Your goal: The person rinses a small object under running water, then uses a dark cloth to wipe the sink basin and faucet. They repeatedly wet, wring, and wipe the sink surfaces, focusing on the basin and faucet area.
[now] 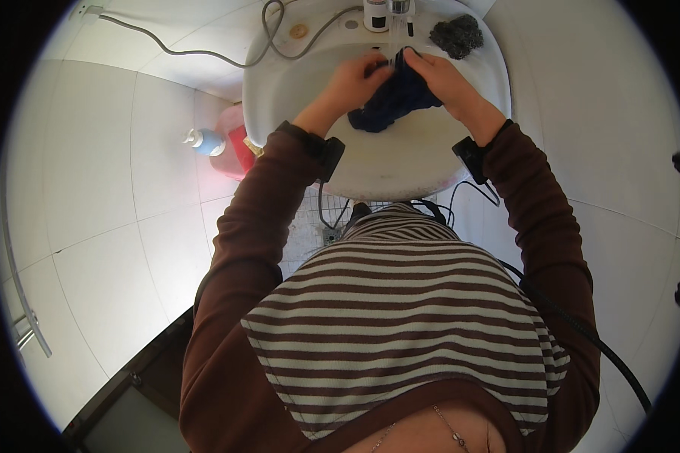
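A dark blue cloth (394, 102) hangs between my hands over the white sink basin (396, 164), under water running from the metal faucet (398, 7). My right hand (445, 79) grips the cloth's upper edge, thumb on top. At the cloth's upper left is my left hand (357, 85), its thumb and fingers curled close together by the stream; whether they pinch the fabric cannot be made out. The cloth's lower end droops to the left inside the basin.
On the sink's back ledge are a dark mesh scouring pad (457, 37), a white container (375, 16) and a round tan item (298, 31). A grey cable (192, 52) crosses the left rim. Left of the sink stands a blue pump bottle (207, 142) by a pink basin (226, 164).
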Motion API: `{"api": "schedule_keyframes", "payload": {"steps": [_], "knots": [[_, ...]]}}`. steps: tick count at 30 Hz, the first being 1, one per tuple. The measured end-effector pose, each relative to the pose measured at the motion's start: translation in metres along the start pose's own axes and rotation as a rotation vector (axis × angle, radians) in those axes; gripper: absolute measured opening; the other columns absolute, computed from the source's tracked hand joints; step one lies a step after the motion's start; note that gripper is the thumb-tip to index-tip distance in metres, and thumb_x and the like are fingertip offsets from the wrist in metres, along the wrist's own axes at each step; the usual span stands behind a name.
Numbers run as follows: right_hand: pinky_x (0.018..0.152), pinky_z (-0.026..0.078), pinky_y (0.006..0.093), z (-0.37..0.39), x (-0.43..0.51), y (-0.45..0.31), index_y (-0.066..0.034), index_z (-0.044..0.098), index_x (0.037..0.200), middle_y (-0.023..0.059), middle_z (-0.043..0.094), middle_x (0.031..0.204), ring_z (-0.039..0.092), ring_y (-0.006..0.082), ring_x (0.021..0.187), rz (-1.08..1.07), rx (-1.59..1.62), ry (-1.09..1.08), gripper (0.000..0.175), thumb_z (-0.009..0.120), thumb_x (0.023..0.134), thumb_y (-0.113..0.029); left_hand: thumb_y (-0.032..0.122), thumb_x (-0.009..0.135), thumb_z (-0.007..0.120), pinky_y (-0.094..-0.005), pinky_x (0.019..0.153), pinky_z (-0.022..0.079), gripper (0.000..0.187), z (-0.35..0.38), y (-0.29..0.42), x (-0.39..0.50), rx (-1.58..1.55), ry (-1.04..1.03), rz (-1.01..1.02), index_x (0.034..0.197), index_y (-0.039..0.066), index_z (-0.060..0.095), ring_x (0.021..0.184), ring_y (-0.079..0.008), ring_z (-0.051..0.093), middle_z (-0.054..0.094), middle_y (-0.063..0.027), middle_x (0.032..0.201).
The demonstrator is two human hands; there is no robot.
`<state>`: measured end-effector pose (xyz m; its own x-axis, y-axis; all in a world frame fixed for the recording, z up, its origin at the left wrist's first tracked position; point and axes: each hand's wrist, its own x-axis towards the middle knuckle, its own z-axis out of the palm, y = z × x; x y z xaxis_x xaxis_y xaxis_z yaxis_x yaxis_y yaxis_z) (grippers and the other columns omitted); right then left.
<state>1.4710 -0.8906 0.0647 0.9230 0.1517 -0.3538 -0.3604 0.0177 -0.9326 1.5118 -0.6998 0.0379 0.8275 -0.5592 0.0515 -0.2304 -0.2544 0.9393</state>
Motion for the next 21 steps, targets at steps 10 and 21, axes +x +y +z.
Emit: {"api": "schedule_keyframes", "payload": {"steps": [10,21], "knots": [[0.070,0.046,0.0221,0.006,0.003,0.007,-0.0062,0.061,0.111,-0.0004,0.064,0.091,0.059,0.0072,0.082,0.043,0.234,-0.160,0.035,0.059,0.091,-0.035,0.023,0.095,0.056,-0.0236,0.071,0.044,0.024,0.001,0.024,0.010,-0.309,0.092,0.086,0.110,0.006,0.058,0.079,-0.0082,0.051,0.058,0.0016,0.087],[0.074,0.046,0.0223,-0.005,0.003,0.001,-0.0029,0.062,0.110,-0.0002,0.065,0.095,0.060,0.0078,0.083,-0.143,0.193,0.042,0.029,0.062,0.092,-0.026,0.009,0.088,0.060,-0.0263,0.080,0.045,0.026,-0.006,-0.005,-0.008,0.011,-0.046,-0.037,0.113,0.004,0.058,0.089,-0.0122,0.056,0.062,-0.0038,0.097]]}}
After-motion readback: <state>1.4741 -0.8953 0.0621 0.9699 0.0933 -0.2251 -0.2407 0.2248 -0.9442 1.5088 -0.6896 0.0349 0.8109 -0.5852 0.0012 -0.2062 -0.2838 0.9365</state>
